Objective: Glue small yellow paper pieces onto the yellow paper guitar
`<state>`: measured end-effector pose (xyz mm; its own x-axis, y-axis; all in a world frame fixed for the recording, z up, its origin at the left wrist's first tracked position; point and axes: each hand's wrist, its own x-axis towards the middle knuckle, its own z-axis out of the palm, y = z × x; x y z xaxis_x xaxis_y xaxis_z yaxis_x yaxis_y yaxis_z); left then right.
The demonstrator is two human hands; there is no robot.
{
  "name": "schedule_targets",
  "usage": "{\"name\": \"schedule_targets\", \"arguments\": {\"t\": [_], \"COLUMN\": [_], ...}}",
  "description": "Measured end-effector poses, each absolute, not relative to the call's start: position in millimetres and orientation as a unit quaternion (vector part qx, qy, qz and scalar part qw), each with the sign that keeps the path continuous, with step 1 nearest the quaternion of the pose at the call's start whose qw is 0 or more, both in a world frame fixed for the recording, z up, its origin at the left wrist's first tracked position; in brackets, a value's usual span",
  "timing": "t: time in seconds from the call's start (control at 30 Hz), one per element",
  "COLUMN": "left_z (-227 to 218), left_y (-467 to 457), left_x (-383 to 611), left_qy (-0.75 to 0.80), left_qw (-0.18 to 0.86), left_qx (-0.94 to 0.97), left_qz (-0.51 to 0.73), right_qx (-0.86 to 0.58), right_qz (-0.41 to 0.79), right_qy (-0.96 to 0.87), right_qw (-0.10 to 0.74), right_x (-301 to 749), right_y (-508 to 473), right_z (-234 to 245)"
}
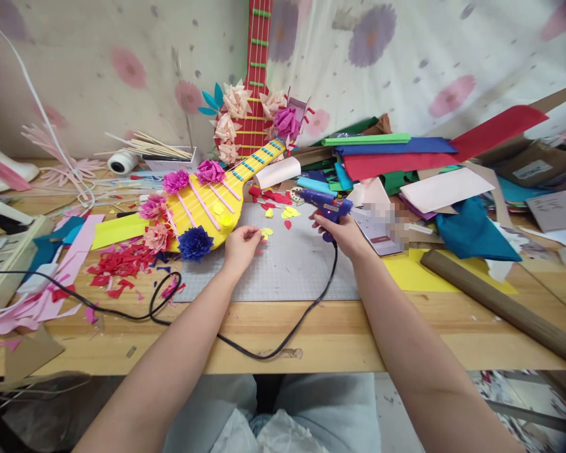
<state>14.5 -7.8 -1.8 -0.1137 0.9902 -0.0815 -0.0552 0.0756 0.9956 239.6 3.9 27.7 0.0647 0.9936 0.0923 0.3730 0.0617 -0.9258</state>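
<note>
My right hand [342, 231] is wrapped round a blue glue gun [324, 202] held over the grey cutting mat [292, 267], its nozzle pointing left. My left hand [240, 245] rests on the mat with its fingertips pinched on a small yellow paper piece [266, 233]. Just left of it lies a yellow paper guitar [212, 204] decked with pink, purple and blue paper flowers. The gun's black cord [273, 343] loops over the table's front edge.
A red paper guitar [255, 75] leans against the flowered cloth at the back. Stacked coloured paper sheets [396, 157] and a brown rolled tube [500, 305] fill the right side. Red paper scraps [120, 264], pink strips and a stick bundle [151, 148] lie left.
</note>
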Motion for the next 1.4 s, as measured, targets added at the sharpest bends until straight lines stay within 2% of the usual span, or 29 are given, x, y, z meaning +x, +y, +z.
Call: {"name": "schedule_targets", "arguments": {"t": [0.07, 0.17, 0.4, 1.1, 1.4], "left_z": [-2, 0, 0, 0, -2], "left_y": [-8, -9, -9, -9, -11], "left_x": [15, 15, 14, 15, 16], "left_qy": [0.537, 0.542, 0.546, 0.542, 0.548], "left_qw": [0.498, 0.495, 0.498, 0.498, 0.484], "left_qx": [0.437, 0.436, 0.432, 0.437, 0.466], "left_qz": [0.522, 0.521, 0.517, 0.517, 0.499], "right_qx": [-0.541, -0.56, -0.593, -0.578, -0.568], "right_qz": [0.414, 0.428, 0.382, 0.386, 0.403], "right_qy": [-0.621, -0.637, -0.654, -0.664, -0.637], "right_qw": [0.388, 0.313, 0.273, 0.277, 0.329], "right_x": [238, 229, 218, 222, 220], "right_y": [-5, -15, -11, -4, -6], "right_z": [38, 48, 39, 25, 27]}}
